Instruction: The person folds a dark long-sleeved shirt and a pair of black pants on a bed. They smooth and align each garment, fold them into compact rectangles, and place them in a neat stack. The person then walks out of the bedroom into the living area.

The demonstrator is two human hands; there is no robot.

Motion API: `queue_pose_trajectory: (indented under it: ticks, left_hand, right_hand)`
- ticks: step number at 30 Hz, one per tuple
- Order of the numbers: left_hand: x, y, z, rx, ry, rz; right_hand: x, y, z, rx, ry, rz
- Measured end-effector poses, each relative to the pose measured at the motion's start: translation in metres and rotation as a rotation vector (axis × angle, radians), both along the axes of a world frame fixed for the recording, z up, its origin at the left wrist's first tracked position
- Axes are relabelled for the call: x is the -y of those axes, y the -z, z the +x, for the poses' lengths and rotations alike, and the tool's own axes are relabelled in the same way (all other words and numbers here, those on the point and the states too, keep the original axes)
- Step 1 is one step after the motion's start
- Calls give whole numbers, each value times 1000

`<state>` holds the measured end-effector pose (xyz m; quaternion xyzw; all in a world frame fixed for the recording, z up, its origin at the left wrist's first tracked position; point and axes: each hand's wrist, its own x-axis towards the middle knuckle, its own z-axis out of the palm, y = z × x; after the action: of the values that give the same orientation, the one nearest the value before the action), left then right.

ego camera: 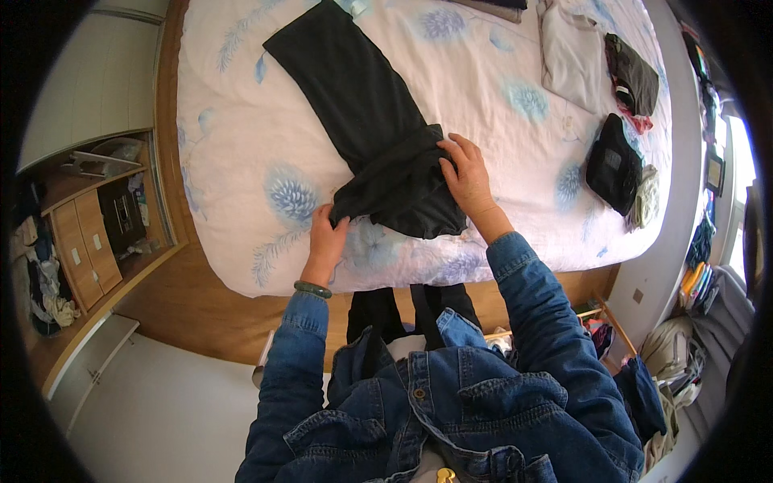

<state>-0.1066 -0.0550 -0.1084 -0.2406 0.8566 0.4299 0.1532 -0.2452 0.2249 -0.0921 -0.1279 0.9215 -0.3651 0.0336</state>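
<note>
A black cloth garment [377, 96], possibly trousers, lies on the bed across from me. Its long flat part runs to the upper left, while the near end is doubled over and bunched in loose folds. My left hand [326, 241] pinches the near left corner of that bunched end between thumb and fingers. Against the right edge of the folds rests my right hand [470, 175], thumb and fingertips touching the cloth. Whether those fingers grip it is hard to see. A green bangle [313, 289] circles my left wrist.
A floral sheet [241, 151] covers the bed. Along its right side lie a light grey garment [574, 57], a folded dark olive garment [634, 75], a black folded piece [614, 166] and a pale green bundle [645, 199]. An open cabinet [87, 241] stands left; clothes crowd the right.
</note>
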Motion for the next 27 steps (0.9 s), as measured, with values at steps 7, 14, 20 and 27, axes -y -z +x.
queue_pose_trajectory:
  ticks: [7,14,20,27]
  left_hand:
    - [-21,6,-27,-356,-20,-36]
    - [-5,0,-39,-109,19,191]
    - [7,-32,-21,131,-350,632]
    - [19,-27,-10,149,-392,546]
  right_hand:
    - [0,14,2,19,-154,187]
    - [3,1,1,85,-130,199]
    - [28,-16,18,-140,-249,127]
    - [42,7,42,-39,-330,266]
